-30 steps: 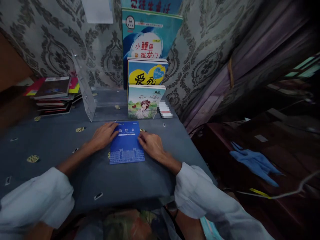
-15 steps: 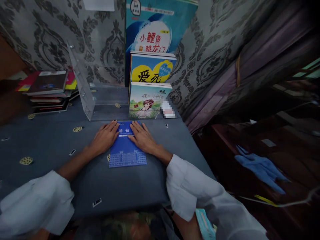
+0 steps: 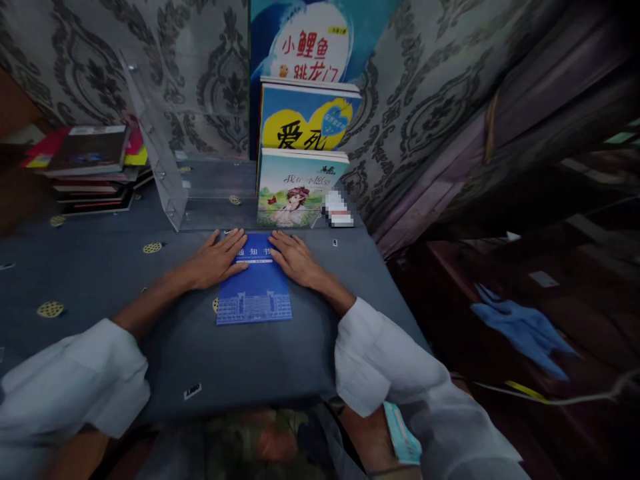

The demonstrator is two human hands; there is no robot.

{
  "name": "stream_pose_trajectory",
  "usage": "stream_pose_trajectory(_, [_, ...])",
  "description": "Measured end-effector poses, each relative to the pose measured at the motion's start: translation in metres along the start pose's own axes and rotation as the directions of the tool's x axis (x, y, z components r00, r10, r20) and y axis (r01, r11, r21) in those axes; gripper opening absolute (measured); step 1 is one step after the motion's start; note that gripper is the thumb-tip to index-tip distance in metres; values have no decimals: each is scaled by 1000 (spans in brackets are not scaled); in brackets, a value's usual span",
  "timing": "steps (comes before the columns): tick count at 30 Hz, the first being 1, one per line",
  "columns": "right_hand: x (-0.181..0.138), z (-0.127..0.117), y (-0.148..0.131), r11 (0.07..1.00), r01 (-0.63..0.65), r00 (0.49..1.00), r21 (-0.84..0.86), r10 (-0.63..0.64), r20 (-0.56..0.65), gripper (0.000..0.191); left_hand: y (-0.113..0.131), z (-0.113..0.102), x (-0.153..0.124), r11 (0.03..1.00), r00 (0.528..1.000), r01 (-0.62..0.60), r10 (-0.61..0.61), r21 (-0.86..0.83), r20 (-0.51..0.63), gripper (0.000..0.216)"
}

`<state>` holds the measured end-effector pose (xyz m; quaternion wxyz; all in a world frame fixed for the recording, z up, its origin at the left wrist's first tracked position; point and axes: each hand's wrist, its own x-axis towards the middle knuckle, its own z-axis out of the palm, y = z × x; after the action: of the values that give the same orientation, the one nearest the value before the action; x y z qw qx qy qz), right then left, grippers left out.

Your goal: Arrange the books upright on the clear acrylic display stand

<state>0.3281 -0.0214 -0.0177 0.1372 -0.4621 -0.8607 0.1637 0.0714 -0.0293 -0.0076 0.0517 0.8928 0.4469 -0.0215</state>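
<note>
A blue booklet (image 3: 254, 293) with white lettering and a printed building lies flat and closed on the cloth-covered table (image 3: 240, 367). My left hand (image 3: 216, 260) rests flat over its upper left edge, fingers stretched out on the cover. Across from it, my right hand (image 3: 296, 259) lies with fingers extended at the upper right edge, fingertips on the cover. Neither hand grips anything. Just beyond the booklet stands a clear acrylic book rack (image 3: 163, 177) holding upright picture books (image 3: 295, 190) in tiers.
A stack of books (image 3: 93, 170) sits at the far left of the table. Patterned fabric (image 3: 200, 73) hangs behind the rack, and a purple curtain (image 3: 445, 167) falls at the right. Beyond the table's right edge lies a blue cloth (image 3: 525, 330) on a dark surface.
My left hand has shifted right over the cover, its thumb now further across. My right hand has slid outward to the booklet's right edge. The camera view has tilted slightly downward.
</note>
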Motion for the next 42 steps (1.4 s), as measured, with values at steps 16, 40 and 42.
stream_pose_trajectory(16, [4, 1, 12, 992, 36, 999, 122, -31, -42, 57, 83, 0, -13, 832, 834, -533, 547, -154, 70, 82])
stream_pose_trajectory(40, [-29, -2, -48, 996, -14, 995, -88, 22, 96, 90, 9, 5, 10, 990, 965, 129, -111, 61, -237, 62])
stream_pose_trajectory(42, [-37, -1, -56, 999, 10, 993, -45, -5, 118, 105, 14, -4, 16, 978, 959, 175, -144, 111, -244, 56])
